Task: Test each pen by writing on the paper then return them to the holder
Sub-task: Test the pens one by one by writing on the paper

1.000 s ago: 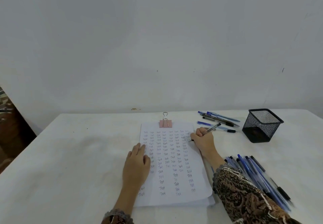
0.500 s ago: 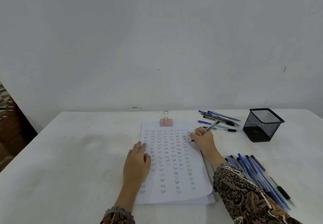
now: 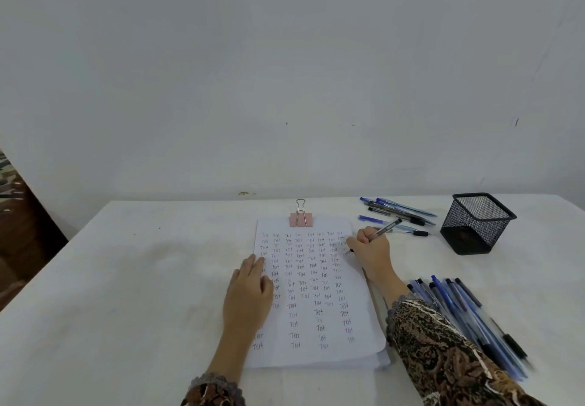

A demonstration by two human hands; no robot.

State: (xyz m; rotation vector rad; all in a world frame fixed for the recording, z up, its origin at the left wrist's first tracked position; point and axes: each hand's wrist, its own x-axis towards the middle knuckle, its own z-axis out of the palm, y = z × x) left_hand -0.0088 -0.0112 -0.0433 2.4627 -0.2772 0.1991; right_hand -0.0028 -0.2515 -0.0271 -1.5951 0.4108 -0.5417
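The slim grey-barrelled pen [image 3: 387,227] is grasped in the right hand [image 3: 372,249], fingers curled tight round the lower barrel, and its dark tip is pressed to the right margin of the white clipped stack of paper [image 3: 316,355], level with the upper rows of handwritten "Test". Against the views of a moment ago almost nothing has been moved: the same grip is kept, the tip is held at the same spot on the margin, and only a slight shift of the barrel's angle can be made out. Whether a fresh mark has been laid down cannot be read, the tip being too small.

The sheet is pinned flat by the left hand [image 3: 248,295], fingers released and straight, laid along the paper's left edge. The pink binder clip [image 3: 301,219] is seen at the top edge.

So a test word is judged to be under way, not finished. The black wire-mesh square holder [image 3: 476,223] stands well apart to the right, and no pen is seen standing in it. A small group of blue and black pens [image 3: 399,209] lies between paper and holder at the far side of the white table [image 3: 126,279]; a larger heap of blue and dark pens [image 3: 459,307] lies just beside the patterned right sleeve [image 3: 443,352]. Which batch has been tested cannot be told. Much of the task is judged to be left.
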